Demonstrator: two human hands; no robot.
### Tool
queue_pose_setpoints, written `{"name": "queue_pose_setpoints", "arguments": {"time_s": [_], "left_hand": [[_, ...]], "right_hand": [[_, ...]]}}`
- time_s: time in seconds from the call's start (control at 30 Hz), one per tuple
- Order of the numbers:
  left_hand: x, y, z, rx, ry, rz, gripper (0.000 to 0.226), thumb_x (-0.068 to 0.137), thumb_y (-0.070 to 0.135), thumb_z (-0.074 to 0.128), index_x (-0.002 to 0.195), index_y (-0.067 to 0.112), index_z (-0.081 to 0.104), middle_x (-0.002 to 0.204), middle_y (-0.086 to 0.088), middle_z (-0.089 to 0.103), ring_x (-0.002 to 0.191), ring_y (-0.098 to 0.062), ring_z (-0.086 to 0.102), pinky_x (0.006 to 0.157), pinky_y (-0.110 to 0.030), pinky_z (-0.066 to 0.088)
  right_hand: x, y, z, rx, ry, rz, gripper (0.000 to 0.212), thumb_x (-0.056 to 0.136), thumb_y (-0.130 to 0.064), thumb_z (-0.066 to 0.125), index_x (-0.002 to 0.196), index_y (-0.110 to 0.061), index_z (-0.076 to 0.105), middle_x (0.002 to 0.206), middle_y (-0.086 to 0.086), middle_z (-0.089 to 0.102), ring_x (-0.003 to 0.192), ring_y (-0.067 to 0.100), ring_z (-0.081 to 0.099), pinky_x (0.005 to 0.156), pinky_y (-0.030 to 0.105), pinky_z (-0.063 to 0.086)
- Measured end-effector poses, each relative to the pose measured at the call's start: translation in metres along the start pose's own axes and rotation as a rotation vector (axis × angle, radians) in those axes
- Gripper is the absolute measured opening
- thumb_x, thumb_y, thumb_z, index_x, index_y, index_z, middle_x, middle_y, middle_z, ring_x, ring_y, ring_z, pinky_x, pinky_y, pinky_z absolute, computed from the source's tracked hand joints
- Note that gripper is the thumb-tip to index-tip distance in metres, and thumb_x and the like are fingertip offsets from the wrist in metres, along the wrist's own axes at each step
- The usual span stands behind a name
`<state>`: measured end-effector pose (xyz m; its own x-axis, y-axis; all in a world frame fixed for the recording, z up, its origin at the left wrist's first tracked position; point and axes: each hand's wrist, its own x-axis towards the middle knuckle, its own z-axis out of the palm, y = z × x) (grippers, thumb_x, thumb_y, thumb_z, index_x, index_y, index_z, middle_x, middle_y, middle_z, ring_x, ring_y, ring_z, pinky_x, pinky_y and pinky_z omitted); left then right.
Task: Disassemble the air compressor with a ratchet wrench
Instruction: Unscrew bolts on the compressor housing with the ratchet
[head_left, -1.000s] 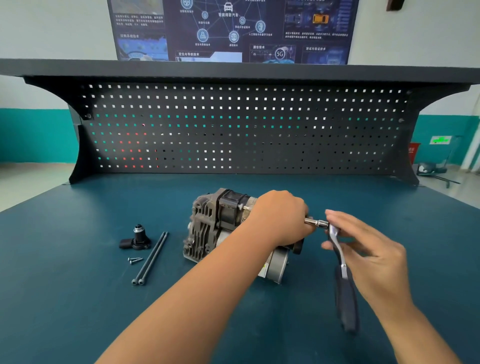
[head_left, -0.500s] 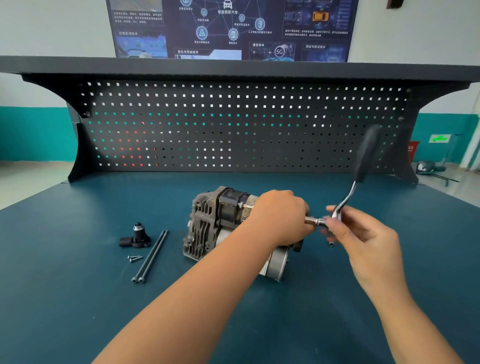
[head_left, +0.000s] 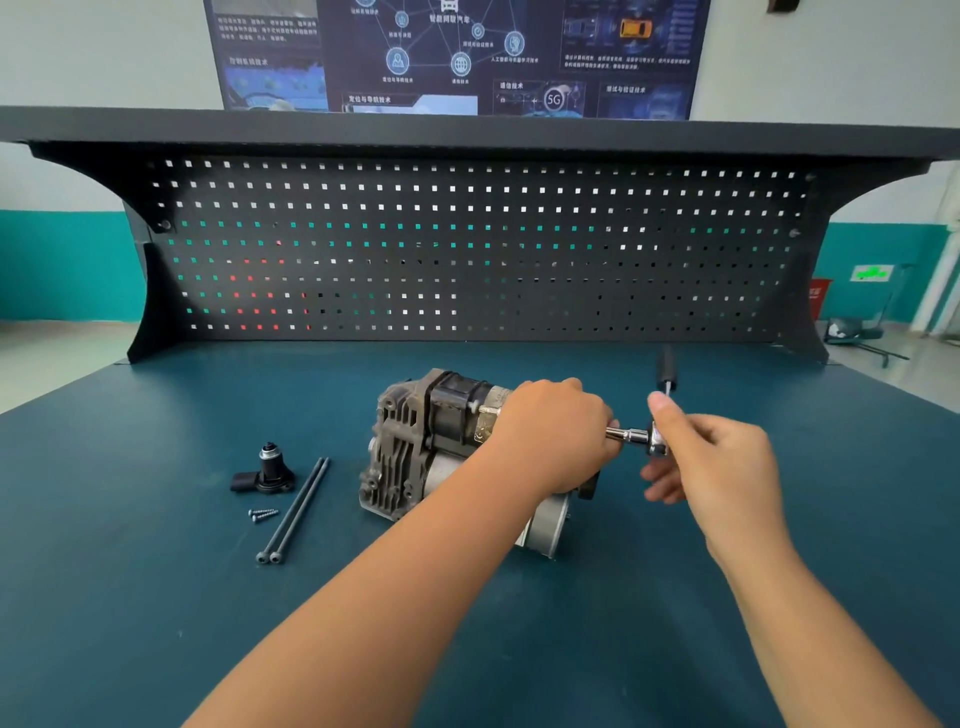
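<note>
The right hand (head_left: 722, 462), right of centre in the frame, is closed around the head of the ratchet wrench (head_left: 655, 440), with the thumb raised along the shaft. The wrench's dark handle (head_left: 666, 370) is pointed up and away toward the pegboard (head_left: 467, 249), and its chrome extension is laid horizontally to the left, where its far end is hidden under the left hand (head_left: 556, 434).

The left hand is clamped over the right-hand end of the air compressor (head_left: 415, 452), so that end of the body is covered. The compressor is seen lying on its side at the centre of the dark teal table (head_left: 130, 597), its ribbed grey casting turned to the left and a silver cylindrical part showing below the left forearm.

To the left of the compressor, two long black bolts (head_left: 296, 509) are laid side by side on the table, touching or nearly so. Just beside them, two small screws (head_left: 264, 514) are seen, and above these a small black fitting (head_left: 266, 470) with a metal top is set upright. A blue poster (head_left: 457, 52) is hung on the wall at the top of the frame.
</note>
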<state>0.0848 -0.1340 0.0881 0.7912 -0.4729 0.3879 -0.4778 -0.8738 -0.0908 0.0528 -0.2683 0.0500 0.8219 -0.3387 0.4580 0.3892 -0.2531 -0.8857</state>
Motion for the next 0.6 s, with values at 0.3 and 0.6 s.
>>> {"name": "queue_pose_setpoints", "arguments": {"time_s": [0.3, 0.6], "left_hand": [[0.006, -0.006, -0.004, -0.059, -0.034, 0.007, 0.029, 0.089, 0.04, 0.043, 0.078, 0.017, 0.058, 0.079, -0.002, 0.05, 0.076, -0.025, 0.051, 0.06, -0.029, 0.034], [0.002, -0.002, 0.0, 0.006, -0.024, 0.014, 0.033, 0.094, 0.038, 0.035, 0.098, 0.019, 0.062, 0.086, -0.004, 0.044, 0.066, -0.023, 0.04, 0.052, -0.031, 0.021]], "right_hand": [[-0.024, 0.017, -0.007, 0.027, -0.111, -0.47, 0.048, 0.072, 0.011, 0.07, 0.095, -0.03, 0.071, 0.112, -0.022, 0.064, 0.103, 0.001, 0.059, 0.083, 0.01, 0.047], [-0.001, -0.005, 0.002, -0.002, -0.037, -0.013, 0.039, 0.085, -0.041, 0.062, 0.055, -0.016, 0.062, 0.049, 0.003, 0.063, 0.039, 0.019, 0.06, 0.038, 0.018, 0.043]]}}
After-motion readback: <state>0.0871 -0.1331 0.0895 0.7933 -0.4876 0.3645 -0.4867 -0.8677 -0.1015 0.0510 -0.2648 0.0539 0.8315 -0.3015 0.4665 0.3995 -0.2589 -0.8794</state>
